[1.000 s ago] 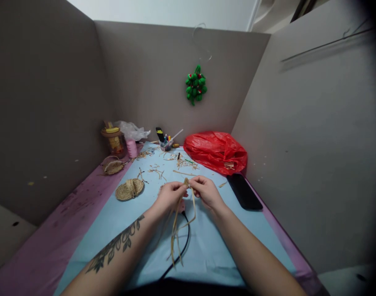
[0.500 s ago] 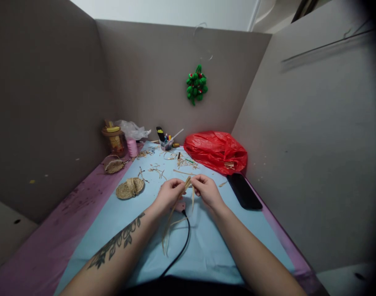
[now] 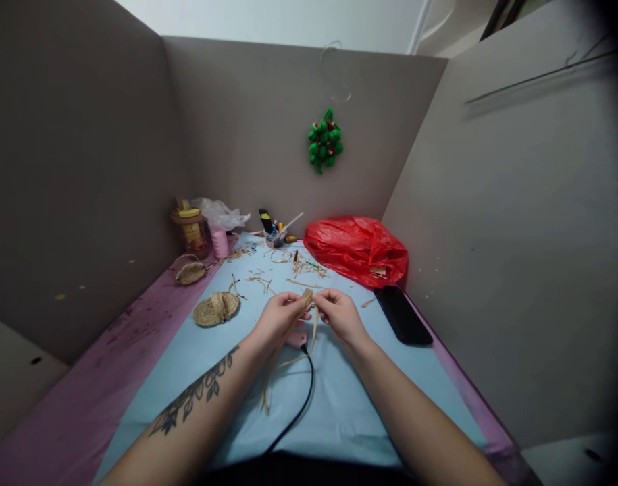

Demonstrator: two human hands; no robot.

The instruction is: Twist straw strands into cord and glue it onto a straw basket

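Observation:
Between my fingertips is a small flat braided piece of dry straw [image 3: 307,295], its loose strands hanging down over the blue sheet. My left hand [image 3: 283,314] pinches the straw piece from the left, with long strands trailing beneath the palm. Close beside it, my right hand [image 3: 336,312] pinches at the right edge, where one strand [image 3: 315,327] bends downward. Under the hands lies a pink device [image 3: 297,339] with a black cable [image 3: 309,388]; my left hand partly hides it. To the left rests a woven straw oval [image 3: 217,309] with a raised band across it.
Straw scraps [image 3: 309,266] litter the back of the blue sheet [image 3: 339,412]. A red plastic bag [image 3: 356,246] and a black phone-like slab [image 3: 402,317] lie right. Back left are a lidded jar [image 3: 191,229], pink thread spool [image 3: 220,243], small basket [image 3: 190,272] and pen cup [image 3: 275,236].
The hanging strands have swung left toward my left forearm. Both hands stay close together on the straw piece, with small finger shifts and slight tilting of the piece.

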